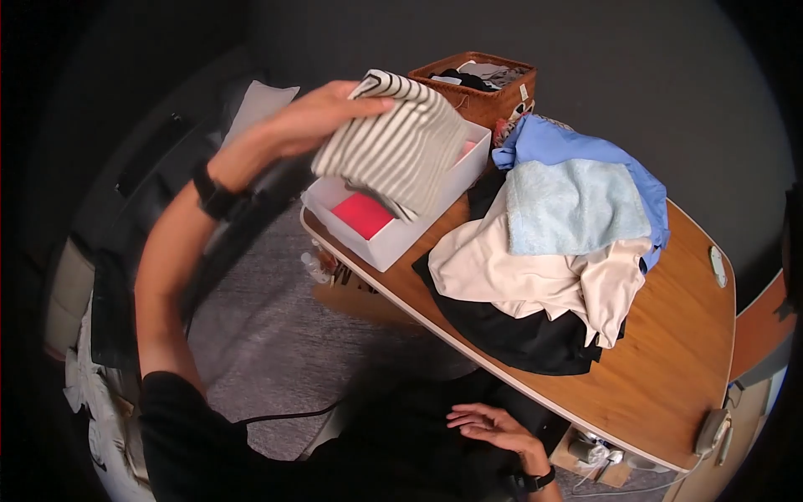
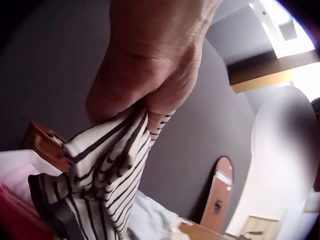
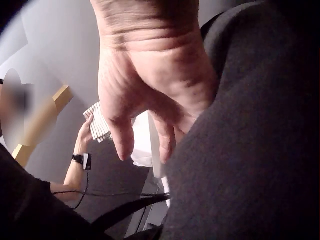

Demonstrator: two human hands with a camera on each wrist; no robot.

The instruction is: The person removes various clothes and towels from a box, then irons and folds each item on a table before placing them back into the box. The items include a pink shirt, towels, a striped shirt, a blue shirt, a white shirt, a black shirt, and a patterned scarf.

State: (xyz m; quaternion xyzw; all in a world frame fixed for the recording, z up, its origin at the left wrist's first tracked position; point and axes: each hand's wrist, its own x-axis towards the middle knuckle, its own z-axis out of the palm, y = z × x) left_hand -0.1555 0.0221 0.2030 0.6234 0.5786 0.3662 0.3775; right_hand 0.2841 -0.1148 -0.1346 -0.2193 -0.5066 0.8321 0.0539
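Observation:
My left hand (image 1: 326,117) grips a folded striped shirt (image 1: 397,151), white with dark lines, by one edge, thumb on top. The shirt hangs over a white box (image 1: 435,216) and hides much of its inside. A red folded cloth (image 1: 364,216) shows in the near end of the box, and some pink cloth lies further back. In the left wrist view the shirt's striped layers droop from the pinching fingers. My right hand (image 1: 493,427) holds nothing and stays close to my body below the table edge, its fingers loosely extended.
Right of the box lies a heap: a light blue towel (image 1: 577,209), a blue garment (image 1: 602,146), a cream garment (image 1: 485,263) and a black garment (image 1: 510,335). A brown basket (image 1: 481,105) of clothes stands behind. The wooden table (image 1: 677,335) has a curved right edge.

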